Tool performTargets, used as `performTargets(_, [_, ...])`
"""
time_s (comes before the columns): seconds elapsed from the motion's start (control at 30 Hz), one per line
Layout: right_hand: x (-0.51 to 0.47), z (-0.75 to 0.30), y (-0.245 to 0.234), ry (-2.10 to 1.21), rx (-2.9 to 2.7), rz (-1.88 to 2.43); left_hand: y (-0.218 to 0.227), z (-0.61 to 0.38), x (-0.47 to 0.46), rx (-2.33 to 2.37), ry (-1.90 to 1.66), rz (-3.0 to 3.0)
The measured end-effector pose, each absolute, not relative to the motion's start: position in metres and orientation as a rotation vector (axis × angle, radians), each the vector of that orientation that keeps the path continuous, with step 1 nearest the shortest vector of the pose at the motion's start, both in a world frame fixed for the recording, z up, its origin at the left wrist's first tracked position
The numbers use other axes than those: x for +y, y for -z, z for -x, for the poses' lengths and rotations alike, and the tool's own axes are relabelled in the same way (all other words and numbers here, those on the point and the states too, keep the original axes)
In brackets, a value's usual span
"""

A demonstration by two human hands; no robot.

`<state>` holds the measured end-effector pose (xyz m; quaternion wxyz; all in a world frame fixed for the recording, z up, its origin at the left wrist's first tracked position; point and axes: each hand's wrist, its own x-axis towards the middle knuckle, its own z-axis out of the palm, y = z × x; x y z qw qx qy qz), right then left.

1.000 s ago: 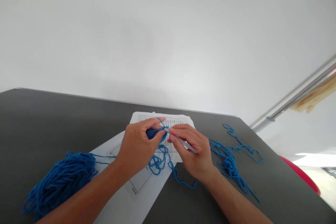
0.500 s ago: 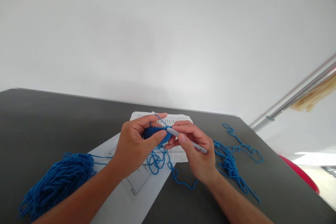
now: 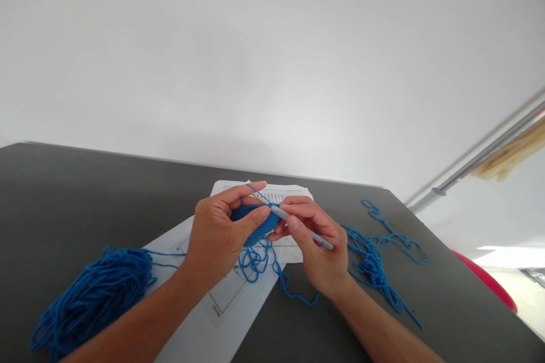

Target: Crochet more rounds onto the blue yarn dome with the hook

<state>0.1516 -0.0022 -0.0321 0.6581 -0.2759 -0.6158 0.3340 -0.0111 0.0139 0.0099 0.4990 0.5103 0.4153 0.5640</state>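
Observation:
My left hand (image 3: 223, 227) pinches a blue crocheted piece (image 3: 256, 232) between thumb and fingers, and a strand of blue yarn runs over its raised index finger. In my right hand (image 3: 317, 238) is a grey-handled crochet hook (image 3: 320, 239), held like a pen. Its front end meets the top edge of the piece; the hook's tip is too small to make out. Loose blue yarn (image 3: 252, 264) lies in loops under the hands. A thick blue skein (image 3: 100, 298) rests at the left, with strands leading behind my left forearm.
Printed paper sheets (image 3: 244, 317) lie beneath the hands on the dark table (image 3: 106, 193). A tangled bunch of blue yarn (image 3: 374, 272) sits to the right. Behind is a white wall (image 3: 255, 68); a metal rail (image 3: 481, 159) and a red rounded edge (image 3: 487, 281) show at far right.
Both hands have shifted very slightly left, and the crocheted piece has tilted so more of its front shows. The hook stays at its top edge.

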Motion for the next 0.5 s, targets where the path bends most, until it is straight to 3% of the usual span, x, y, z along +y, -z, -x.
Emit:
performTargets(0.13, [-0.003,-0.15,0.035,-0.539,-1.502,0.697,-0.005,0.014,0.019,0.997,-1.325,-1.208])
performTargets(0.33, [-0.011,-0.146,0.031,0.111,-1.738,0.802,-0.005,0.016,0.022,0.82,-1.306,-0.937])
performTargets(0.5, [-0.015,-0.147,0.029,0.281,-1.857,0.773,-0.012,0.017,0.019,0.736,-1.27,-0.812])
